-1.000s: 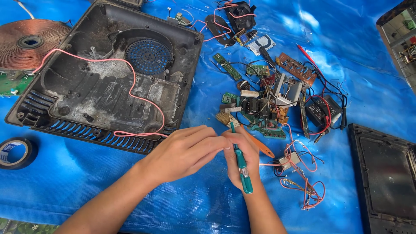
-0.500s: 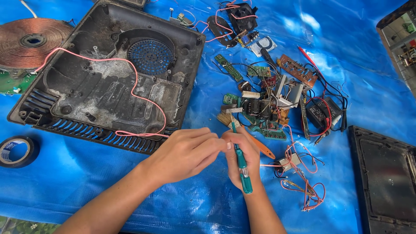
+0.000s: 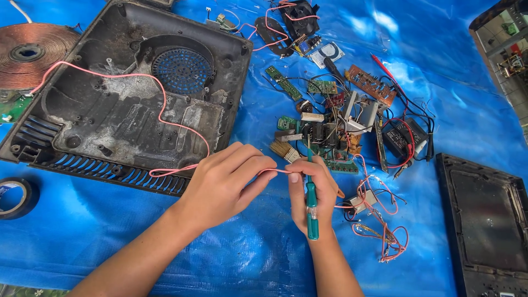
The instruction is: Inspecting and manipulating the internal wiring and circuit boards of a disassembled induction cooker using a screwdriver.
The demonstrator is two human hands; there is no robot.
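While pinching a thin pink wire (image 3: 165,110) between thumb and curled fingers, left hand (image 3: 225,184) close against right hand (image 3: 311,190), both low in the middle of the view. Right hand wrapped narrowly around a green-handled screwdriver (image 3: 312,212), shaft pointing up and away, thumb meeting the same wire's end; probably held so to steady the wire tip for close work. Wire running back from the fingers, looping across the black plastic base of an opened induction cooker (image 3: 110,110), dusty, with a round blue fan grille (image 3: 182,70), just beyond the left hand. Copper coil disc (image 3: 30,52) at far left; roll of black tape (image 3: 16,197) near the left edge. Right of the hands, heaped within easy reach: green circuit boards (image 3: 330,143), a small paintbrush (image 3: 283,149), a black multimeter with red and black leads (image 3: 404,137), loose red wires (image 3: 379,231). Another black cooker panel (image 3: 487,220) at lower right. Everything spread on a crinkled blue tarpaulin (image 3: 82,236), brightly sunlit, seemingly laid on the ground; nothing of a room visible.
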